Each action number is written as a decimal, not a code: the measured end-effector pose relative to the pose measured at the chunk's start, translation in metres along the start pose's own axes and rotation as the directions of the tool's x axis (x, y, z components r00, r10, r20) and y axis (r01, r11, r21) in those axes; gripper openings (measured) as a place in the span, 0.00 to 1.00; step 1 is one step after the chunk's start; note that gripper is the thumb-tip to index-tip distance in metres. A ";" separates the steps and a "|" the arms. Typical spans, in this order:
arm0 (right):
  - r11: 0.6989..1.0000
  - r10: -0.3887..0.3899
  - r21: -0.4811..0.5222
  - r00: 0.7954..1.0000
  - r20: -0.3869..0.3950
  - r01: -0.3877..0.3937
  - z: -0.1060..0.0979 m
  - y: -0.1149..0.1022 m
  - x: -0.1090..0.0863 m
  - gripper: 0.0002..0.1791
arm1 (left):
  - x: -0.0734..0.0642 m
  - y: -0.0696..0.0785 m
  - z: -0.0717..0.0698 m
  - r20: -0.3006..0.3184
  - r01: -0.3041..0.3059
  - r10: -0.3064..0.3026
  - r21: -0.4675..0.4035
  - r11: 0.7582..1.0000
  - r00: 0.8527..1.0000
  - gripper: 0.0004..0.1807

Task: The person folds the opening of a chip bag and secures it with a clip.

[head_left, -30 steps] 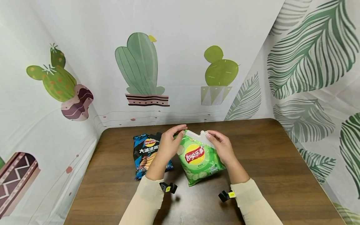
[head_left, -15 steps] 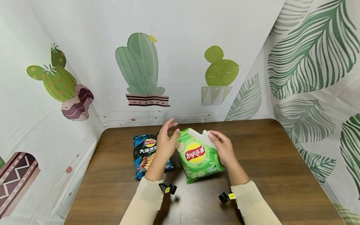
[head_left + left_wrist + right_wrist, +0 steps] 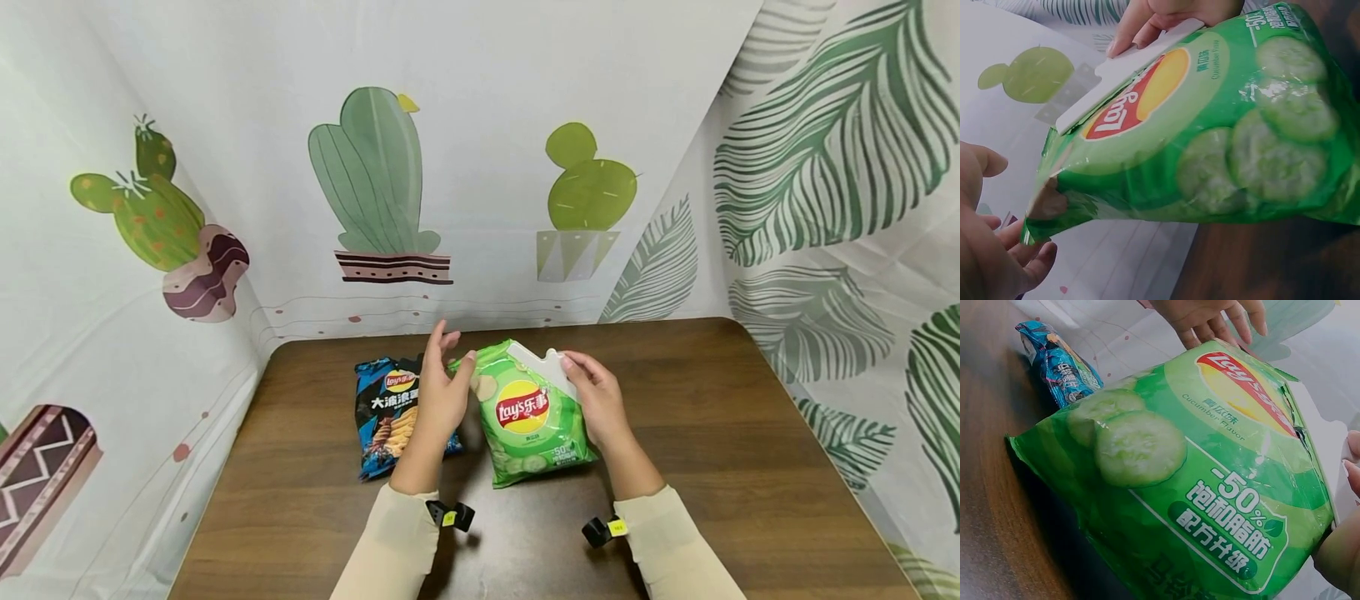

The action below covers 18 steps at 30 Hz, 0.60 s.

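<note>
A green bag of potato chips (image 3: 525,442) is tilted up over the table, with a white bag clip (image 3: 542,360) along its slanted upper edge. My right hand (image 3: 602,402) pinches the clip near its right end, thumb in front. In the left wrist view the clip (image 3: 1129,72) spans most of that edge, and a green corner sticks out past it. Beside this corner is my left hand (image 3: 442,392), its fingers spread and thumb raised. Whether its fingertips touch the bag I cannot tell. Cucumber slices are printed on the bag (image 3: 1141,447) in the right wrist view.
A blue and black chip bag (image 3: 393,408) lies on the left of the wooden table (image 3: 720,450), partly behind my left forearm. Something black shows at its top edge. Behind the table hangs a white cloth (image 3: 480,167) printed with cacti and leaves.
My left hand has come off the upper left part of the green bag and moved left, its fingers opening. The bag has turned slightly, and the clip has shifted a little right with my right hand.
</note>
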State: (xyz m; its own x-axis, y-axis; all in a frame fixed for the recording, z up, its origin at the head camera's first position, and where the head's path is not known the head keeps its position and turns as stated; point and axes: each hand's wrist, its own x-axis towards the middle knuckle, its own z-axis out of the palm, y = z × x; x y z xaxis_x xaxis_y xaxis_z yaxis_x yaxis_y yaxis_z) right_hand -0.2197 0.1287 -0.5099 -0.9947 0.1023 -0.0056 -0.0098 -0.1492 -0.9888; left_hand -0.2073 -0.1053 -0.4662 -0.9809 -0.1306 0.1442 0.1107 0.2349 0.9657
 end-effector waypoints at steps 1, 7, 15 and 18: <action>1.000 0.000 0.004 1.000 -0.005 0.000 0.000 0.001 0.000 0.21 | -0.001 -0.001 0.000 0.001 0.007 -0.007 -0.009 1.000 1.000 0.37; 1.000 -0.001 0.023 1.000 -0.028 0.002 -0.002 0.003 0.001 0.19 | -0.006 -0.008 0.001 0.015 0.033 -0.032 -0.019 0.999 0.999 0.38; 0.999 0.001 0.034 0.999 -0.036 0.000 -0.003 0.008 0.002 0.21 | -0.017 -0.021 0.005 0.046 0.119 -0.118 -0.017 0.993 0.992 0.39; 0.999 0.002 0.047 0.999 -0.035 0.000 -0.004 0.010 0.003 0.22 | -0.020 -0.026 0.009 0.053 0.140 -0.139 -0.021 0.990 0.989 0.40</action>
State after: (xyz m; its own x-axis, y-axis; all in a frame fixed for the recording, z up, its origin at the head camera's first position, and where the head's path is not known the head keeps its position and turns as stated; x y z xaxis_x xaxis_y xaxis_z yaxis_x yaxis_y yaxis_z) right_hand -0.2219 0.1316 -0.5201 -0.9905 0.1366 -0.0128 -0.0143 -0.1951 -0.9807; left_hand -0.1922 -0.1002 -0.4966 -0.9938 -0.1111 -0.0032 -0.0248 0.1937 0.9807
